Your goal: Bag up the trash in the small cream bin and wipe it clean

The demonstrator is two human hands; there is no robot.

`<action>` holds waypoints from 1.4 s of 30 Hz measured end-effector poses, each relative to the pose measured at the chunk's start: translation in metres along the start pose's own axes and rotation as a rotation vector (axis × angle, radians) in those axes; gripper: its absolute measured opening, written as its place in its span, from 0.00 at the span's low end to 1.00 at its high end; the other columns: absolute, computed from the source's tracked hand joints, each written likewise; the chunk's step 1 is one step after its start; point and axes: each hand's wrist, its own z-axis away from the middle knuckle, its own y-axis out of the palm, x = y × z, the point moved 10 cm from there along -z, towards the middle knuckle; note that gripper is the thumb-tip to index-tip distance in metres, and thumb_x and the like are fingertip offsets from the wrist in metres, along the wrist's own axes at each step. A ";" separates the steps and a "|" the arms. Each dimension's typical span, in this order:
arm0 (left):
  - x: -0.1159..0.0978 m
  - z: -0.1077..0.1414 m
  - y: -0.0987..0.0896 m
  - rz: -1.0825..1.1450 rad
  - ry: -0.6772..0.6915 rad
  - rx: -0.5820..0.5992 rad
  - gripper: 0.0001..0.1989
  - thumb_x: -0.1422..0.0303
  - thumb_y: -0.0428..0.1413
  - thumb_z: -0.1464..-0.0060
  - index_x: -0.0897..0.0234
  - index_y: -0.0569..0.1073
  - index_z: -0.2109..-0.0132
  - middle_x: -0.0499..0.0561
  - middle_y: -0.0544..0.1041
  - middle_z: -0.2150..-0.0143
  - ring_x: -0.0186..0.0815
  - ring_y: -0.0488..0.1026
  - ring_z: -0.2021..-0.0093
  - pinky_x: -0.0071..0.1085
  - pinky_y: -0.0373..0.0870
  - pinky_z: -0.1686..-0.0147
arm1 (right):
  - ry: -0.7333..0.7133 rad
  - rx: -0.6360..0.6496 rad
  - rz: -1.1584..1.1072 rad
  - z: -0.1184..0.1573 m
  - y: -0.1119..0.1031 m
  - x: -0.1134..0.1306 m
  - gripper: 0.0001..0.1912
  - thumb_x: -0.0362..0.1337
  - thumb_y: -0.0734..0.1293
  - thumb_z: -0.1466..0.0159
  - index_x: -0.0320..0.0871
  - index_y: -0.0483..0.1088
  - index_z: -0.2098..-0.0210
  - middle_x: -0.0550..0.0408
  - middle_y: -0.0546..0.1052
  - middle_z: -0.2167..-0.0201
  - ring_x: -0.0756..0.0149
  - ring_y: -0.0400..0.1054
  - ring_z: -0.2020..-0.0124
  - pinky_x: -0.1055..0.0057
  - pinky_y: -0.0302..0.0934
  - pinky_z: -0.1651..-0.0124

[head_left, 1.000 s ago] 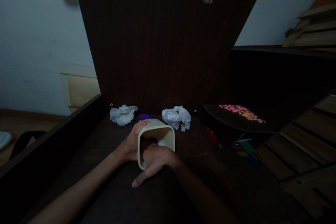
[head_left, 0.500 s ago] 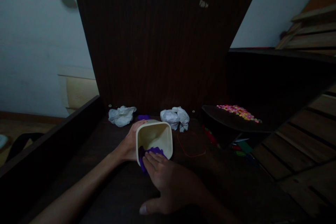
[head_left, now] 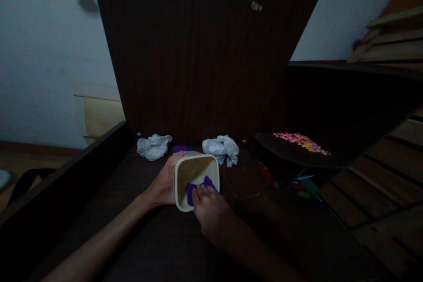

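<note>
A cream square-mouthed plastic container [head_left: 194,168] lies tipped with its opening toward me on the dark wooden desk [head_left: 158,238]. My left hand [head_left: 167,180] grips it around its left side, thumb hidden. At the opening is my right hand [head_left: 211,209], its fingers pressing a purple cloth [head_left: 191,191] against the lower inside wall. The fingertips are inside the container, and the thumb is out of sight.
Two crumpled white plastic bags, a left one [head_left: 153,146] and a right one [head_left: 220,147], lie by the back panel [head_left: 205,61]. Between them is something purple [head_left: 181,148]. A reddish loop [head_left: 243,196] lies right of the container. Colourful small pieces [head_left: 302,142] cover a corner shelf [head_left: 269,141].
My right hand has pushed the purple cloth deeper into the container, off the rim's lower left corner, and its fingers have bent in. The container has shifted slightly right with my left hand.
</note>
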 end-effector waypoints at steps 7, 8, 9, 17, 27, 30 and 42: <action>0.005 0.001 0.001 -0.030 -0.076 0.093 0.62 0.58 0.69 0.51 0.62 0.34 0.24 0.72 0.49 0.25 0.65 0.51 0.27 0.67 0.55 0.32 | 0.012 -0.052 -0.100 0.002 -0.012 0.001 0.27 0.29 0.64 0.35 0.24 0.63 0.37 0.28 0.73 0.41 0.45 0.71 0.42 0.55 0.67 0.41; 0.006 0.001 0.000 -0.024 -0.095 0.098 0.60 0.59 0.67 0.50 0.62 0.36 0.24 0.71 0.51 0.25 0.64 0.53 0.27 0.66 0.56 0.32 | 0.039 -0.062 -0.146 0.002 -0.014 -0.001 0.24 0.31 0.61 0.32 0.27 0.64 0.38 0.31 0.76 0.45 0.46 0.74 0.46 0.56 0.69 0.46; 0.007 0.002 -0.002 -0.017 -0.111 0.092 0.57 0.61 0.66 0.48 0.61 0.38 0.24 0.70 0.54 0.26 0.63 0.55 0.27 0.64 0.58 0.33 | 0.062 -0.075 -0.191 0.002 -0.016 -0.004 0.22 0.33 0.59 0.30 0.30 0.65 0.39 0.34 0.78 0.48 0.48 0.76 0.50 0.57 0.70 0.50; -0.005 0.005 -0.005 -0.052 -0.076 0.023 0.48 0.67 0.63 0.49 0.60 0.48 0.27 0.67 0.63 0.33 0.59 0.63 0.33 0.61 0.67 0.38 | 0.140 -0.210 -0.455 -0.008 -0.030 -0.019 0.20 0.40 0.54 0.25 0.33 0.70 0.48 0.35 0.80 0.54 0.49 0.75 0.50 0.59 0.65 0.49; 0.000 0.010 0.006 -0.109 -0.006 -0.063 0.46 0.64 0.58 0.41 0.59 0.40 0.25 0.68 0.56 0.27 0.59 0.57 0.28 0.67 0.55 0.33 | 0.123 -0.295 -0.539 -0.015 -0.038 0.000 0.18 0.39 0.55 0.27 0.35 0.71 0.50 0.37 0.79 0.53 0.51 0.75 0.49 0.61 0.64 0.47; 0.001 0.012 0.005 -0.051 0.035 -0.100 0.41 0.64 0.56 0.37 0.56 0.42 0.25 0.66 0.57 0.27 0.57 0.56 0.27 0.67 0.54 0.32 | 0.150 -0.312 -0.536 -0.014 -0.036 0.006 0.17 0.39 0.55 0.27 0.36 0.71 0.51 0.37 0.80 0.55 0.51 0.76 0.51 0.61 0.66 0.48; 0.014 0.014 -0.004 0.025 -0.017 -0.114 0.47 0.59 0.64 0.45 0.57 0.48 0.27 0.67 0.64 0.32 0.61 0.63 0.32 0.63 0.64 0.36 | -0.071 -0.208 -0.461 0.006 -0.007 0.037 0.43 0.49 0.63 0.32 0.23 0.51 0.29 0.26 0.58 0.30 0.40 0.53 0.29 0.50 0.48 0.27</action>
